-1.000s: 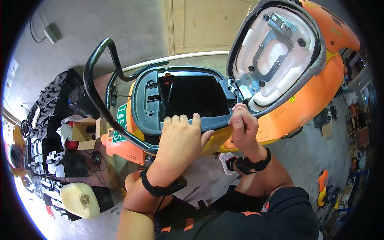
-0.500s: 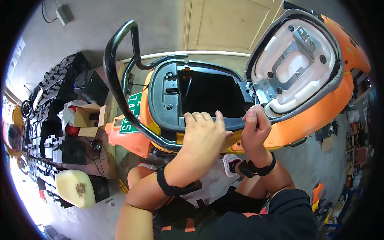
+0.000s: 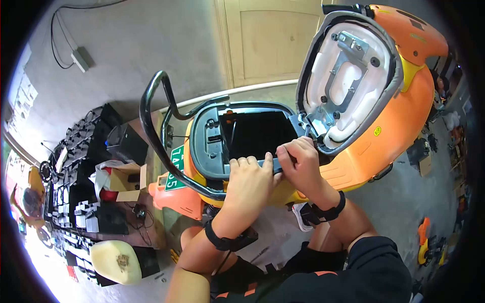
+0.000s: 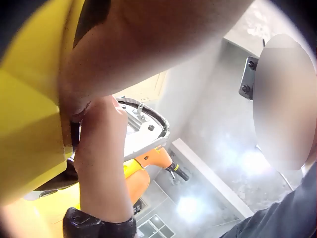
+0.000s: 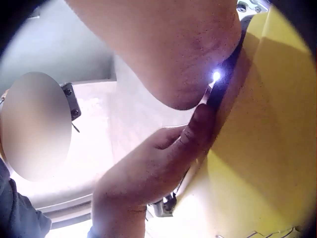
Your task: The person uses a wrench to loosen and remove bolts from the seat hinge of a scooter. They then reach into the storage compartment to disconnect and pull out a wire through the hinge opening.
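An orange and yellow scooter (image 3: 364,156) stands with its seat (image 3: 328,116) raised, the pale underside and metal bracket showing. Under the seat is an uncovered dark compartment (image 3: 265,134) with a grey rim (image 3: 202,161). My left hand (image 3: 247,184) grips the near side of this rim, fingertips over the top. Right beside it, my right hand (image 3: 304,164) holds the rim near the seat hinge, fingers curled and thumb towards the left hand. In the right wrist view, the left thumb (image 5: 198,124) lies along the dark edge above the yellow side panel (image 5: 262,134).
A black tube rail (image 3: 151,121) arches over the scooter's rear, near a green number plate (image 3: 176,166). To the left are rows of black boxes (image 3: 76,146), a cardboard box (image 3: 129,182) and a cream seat foam (image 3: 116,262). A wall and door (image 3: 273,45) stand behind.
My right hand has slid left along the rim and turned over it, so its thumb now lies close to my left hand. The left hand stays on the rim. The head view has shifted.
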A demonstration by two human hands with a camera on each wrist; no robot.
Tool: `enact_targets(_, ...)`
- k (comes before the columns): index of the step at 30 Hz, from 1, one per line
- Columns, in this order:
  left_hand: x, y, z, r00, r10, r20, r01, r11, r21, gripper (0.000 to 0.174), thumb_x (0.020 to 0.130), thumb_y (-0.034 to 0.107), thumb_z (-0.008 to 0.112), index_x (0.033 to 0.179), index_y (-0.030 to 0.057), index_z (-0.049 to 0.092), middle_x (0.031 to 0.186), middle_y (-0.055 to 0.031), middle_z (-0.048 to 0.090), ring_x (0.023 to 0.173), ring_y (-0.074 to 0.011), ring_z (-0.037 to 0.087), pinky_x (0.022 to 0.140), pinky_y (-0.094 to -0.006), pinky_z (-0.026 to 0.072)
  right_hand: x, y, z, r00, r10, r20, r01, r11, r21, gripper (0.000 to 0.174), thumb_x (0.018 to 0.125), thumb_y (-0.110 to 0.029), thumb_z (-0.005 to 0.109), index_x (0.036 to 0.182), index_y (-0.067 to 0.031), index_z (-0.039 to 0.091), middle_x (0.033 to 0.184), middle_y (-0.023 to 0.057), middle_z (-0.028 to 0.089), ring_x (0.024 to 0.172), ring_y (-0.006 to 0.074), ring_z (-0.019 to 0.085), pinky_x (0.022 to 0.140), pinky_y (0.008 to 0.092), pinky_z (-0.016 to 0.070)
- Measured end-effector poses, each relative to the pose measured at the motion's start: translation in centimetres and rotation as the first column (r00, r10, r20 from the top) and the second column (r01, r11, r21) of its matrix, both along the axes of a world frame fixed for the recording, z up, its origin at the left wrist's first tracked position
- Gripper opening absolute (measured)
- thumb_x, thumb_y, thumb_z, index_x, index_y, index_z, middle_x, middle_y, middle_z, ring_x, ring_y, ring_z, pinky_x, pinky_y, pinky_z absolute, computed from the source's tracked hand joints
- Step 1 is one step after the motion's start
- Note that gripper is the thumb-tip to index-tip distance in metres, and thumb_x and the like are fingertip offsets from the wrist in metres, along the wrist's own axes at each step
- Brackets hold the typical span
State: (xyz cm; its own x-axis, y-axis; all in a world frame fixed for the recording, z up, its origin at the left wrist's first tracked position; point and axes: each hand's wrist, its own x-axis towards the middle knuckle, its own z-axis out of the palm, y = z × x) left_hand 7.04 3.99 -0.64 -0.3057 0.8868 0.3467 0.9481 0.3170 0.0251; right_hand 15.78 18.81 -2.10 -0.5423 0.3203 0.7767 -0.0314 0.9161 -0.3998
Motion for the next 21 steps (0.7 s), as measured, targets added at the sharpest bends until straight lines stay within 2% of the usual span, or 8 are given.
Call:
enact_targets(8, -1.3, 0.0, 1.1, 0.989, -0.003, 0.150, 0.003, 1.000, 0.000, 0.061, 0.090, 0.052, 0.069, 0.127, 0.0029, 0.070, 0.090, -0.0173, 0.071, 0.086, -0.0337, 0.069, 0.080, -0.0432, 0.0521, 0.7, 0.4, 0.0, 0.989, 0.114, -0.099, -0.121, 0.990, -0.069, 0.017, 0.096, -0.009, 0.065, 0.080, -0.0035, 0.067, 0.073, 0.0070, 0.065, 0.066, 0.0254, 0.059, 0.072, 0.0375, 0.0459)
enact_targets(10, -2.5, -0.3, 2.7, 0.914, -0.028, 0.404, 0.080, 0.990, -0.114, 0.064, 0.088, 0.056, 0.071, 0.123, 0.0030, 0.072, 0.093, -0.0173, 0.074, 0.091, -0.0347, 0.072, 0.081, -0.0444, 0.0555, 0.7, 0.4, 0.1, 0.986, 0.110, -0.123, -0.118, 0.991, -0.062, 0.021, 0.100, -0.009, 0.062, 0.080, -0.0030, 0.066, 0.074, 0.0061, 0.065, 0.066, 0.0227, 0.057, 0.070, 0.0356, 0.0462)
enact_targets(12, -3.2, -0.4, 3.4, 0.904, -0.010, 0.427, 0.077, 0.987, -0.141, 0.066, 0.087, 0.061, 0.071, 0.121, 0.0036, 0.073, 0.096, -0.0162, 0.076, 0.095, -0.0342, 0.073, 0.082, -0.0439, 0.0572, 1.0, 0.3, -0.1, 0.971, 0.009, -0.241, -0.101, 0.921, -0.376, 0.021, 0.100, -0.012, 0.062, 0.083, -0.0020, 0.066, 0.068, 0.0052, 0.063, 0.062, 0.0198, 0.058, 0.069, 0.0357, 0.0452)
enact_targets(14, -3.1, -0.5, 3.4, 0.921, 0.005, 0.390, 0.077, 0.978, -0.194, 0.069, 0.088, 0.063, 0.068, 0.123, 0.0035, 0.072, 0.100, -0.0165, 0.076, 0.097, -0.0344, 0.073, 0.084, -0.0434, 0.0571, 1.3, 0.6, 0.4, 0.937, 0.027, -0.348, -0.175, 0.898, -0.404, 0.024, 0.103, -0.011, 0.056, 0.081, -0.0016, 0.061, 0.065, 0.0038, 0.058, 0.060, 0.0164, 0.053, 0.064, 0.0345, 0.0440)
enact_targets(16, -3.1, -0.4, 2.8, 0.928, 0.001, 0.372, 0.064, 0.985, -0.161, 0.070, 0.089, 0.065, 0.066, 0.119, 0.0020, 0.073, 0.098, -0.0168, 0.076, 0.096, -0.0342, 0.073, 0.083, -0.0437, 0.0569, 1.7, 1.7, 1.1, 0.786, 0.266, -0.558, -0.378, 0.921, -0.094, 0.025, 0.102, -0.008, 0.053, 0.078, -0.0037, 0.057, 0.063, 0.0024, 0.056, 0.056, 0.0162, 0.050, 0.062, 0.0340, 0.0429)
enact_targets(18, -3.0, -0.5, 2.5, 0.954, 0.023, 0.299, 0.040, 0.978, -0.204, 0.068, 0.090, 0.065, 0.064, 0.109, 0.0005, 0.073, 0.094, -0.0171, 0.075, 0.093, -0.0345, 0.072, 0.082, -0.0443, 0.0565, 2.5, 2.0, 2.1, 0.801, 0.341, -0.493, -0.385, 0.923, 0.013, 0.025, 0.100, -0.007, 0.054, 0.075, -0.0046, 0.056, 0.061, 0.0030, 0.057, 0.053, 0.0164, 0.048, 0.061, 0.0338, 0.0424)
enact_targets(20, -3.0, -0.7, 2.3, 0.955, 0.017, 0.297, 0.043, 0.980, -0.193, 0.066, 0.091, 0.065, 0.064, 0.104, 0.0004, 0.072, 0.093, -0.0173, 0.074, 0.092, -0.0348, 0.072, 0.082, -0.0445, 0.0563, 3.0, 2.3, 2.0, 0.851, 0.432, -0.300, -0.389, 0.900, 0.195, 0.026, 0.099, -0.010, 0.056, 0.074, -0.0041, 0.055, 0.061, 0.0040, 0.057, 0.051, 0.0176, 0.047, 0.061, 0.0337, 0.0419)
enact_targets(21, -3.0, -0.7, 2.2, 0.960, 0.001, 0.281, 0.050, 0.983, -0.175, 0.065, 0.092, 0.064, 0.063, 0.100, 0.0004, 0.071, 0.091, -0.0175, 0.073, 0.091, -0.0351, 0.072, 0.081, -0.0447, 0.0560, 3.0, 2.3, 1.7, 0.857, 0.434, -0.277, -0.405, 0.900, 0.158, 0.028, 0.099, -0.011, 0.057, 0.073, -0.0034, 0.055, 0.061, 0.0052, 0.058, 0.052, 0.0187, 0.048, 0.060, 0.0341, 0.0415)
